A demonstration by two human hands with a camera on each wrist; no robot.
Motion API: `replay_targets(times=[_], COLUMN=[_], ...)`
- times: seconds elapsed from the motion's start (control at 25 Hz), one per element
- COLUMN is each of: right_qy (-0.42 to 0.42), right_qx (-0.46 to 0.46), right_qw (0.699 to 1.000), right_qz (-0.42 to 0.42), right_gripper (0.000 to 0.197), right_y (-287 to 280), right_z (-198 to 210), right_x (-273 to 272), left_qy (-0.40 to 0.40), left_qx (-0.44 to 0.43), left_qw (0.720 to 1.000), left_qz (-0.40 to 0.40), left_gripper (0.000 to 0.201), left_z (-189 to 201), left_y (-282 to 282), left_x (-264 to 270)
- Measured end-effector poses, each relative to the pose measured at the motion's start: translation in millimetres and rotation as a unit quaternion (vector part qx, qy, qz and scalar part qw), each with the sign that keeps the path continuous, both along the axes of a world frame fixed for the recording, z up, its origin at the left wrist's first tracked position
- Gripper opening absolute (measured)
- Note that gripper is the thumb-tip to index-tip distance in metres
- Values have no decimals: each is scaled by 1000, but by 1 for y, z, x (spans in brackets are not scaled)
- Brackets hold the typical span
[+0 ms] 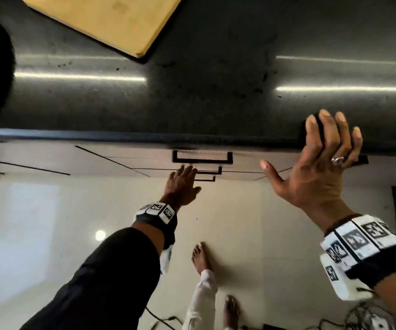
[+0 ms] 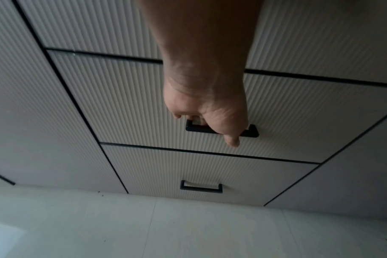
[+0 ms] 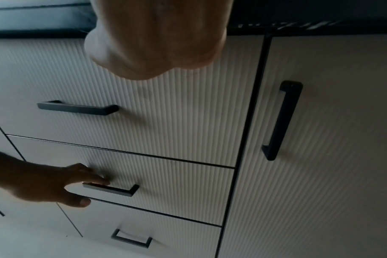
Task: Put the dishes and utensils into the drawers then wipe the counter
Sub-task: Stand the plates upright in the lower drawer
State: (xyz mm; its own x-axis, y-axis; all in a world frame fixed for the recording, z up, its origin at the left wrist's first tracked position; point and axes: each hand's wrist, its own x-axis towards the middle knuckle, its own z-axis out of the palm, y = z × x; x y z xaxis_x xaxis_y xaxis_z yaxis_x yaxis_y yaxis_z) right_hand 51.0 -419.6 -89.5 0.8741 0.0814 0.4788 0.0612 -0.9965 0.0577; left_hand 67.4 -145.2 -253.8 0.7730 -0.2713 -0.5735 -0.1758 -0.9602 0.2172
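We see the left hand point(image 2: 205, 104) with its fingers hooked around the black handle point(image 2: 250, 133) of the closed middle drawer point(image 2: 126, 104), while the right hand point(image 1: 323, 163) rests flat with spread fingers on the dark counter point(image 1: 192, 98) edge, near a wooden board point(image 1: 106, 20).

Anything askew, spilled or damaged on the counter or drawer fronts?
Only the counter: dark specks and smudges scattered mid-surface, so it looks unwiped. The cutting board lies at an angle. All three drawers sit flush, no visible damage.
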Motion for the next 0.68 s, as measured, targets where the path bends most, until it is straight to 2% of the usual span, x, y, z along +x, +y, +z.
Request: replay_targets(times=[0.16, 0.36, 0.56, 0.68], right_qy=[-22, -24, 18, 82], right_qx=[-23, -36, 7, 55], right_qw=[999, 997, 999, 994], right_qz=[30, 57, 36, 46], right_gripper=[92, 91, 94, 95], right_y=[-10, -15, -10, 3], right_z=[-5, -7, 0, 3], right_x=[1, 0, -8, -35], left_qy=[-6, 0, 0, 39], left_qx=[73, 120, 108, 97], left_qw=[997, 992, 993, 993], left_qz=[19, 34, 51, 52], left_gripper=[65, 58, 53, 53], left_z=[-23, -24, -32, -24], left_y=[-26, -39, -35, -29], left_x=[11, 11, -32, -73])
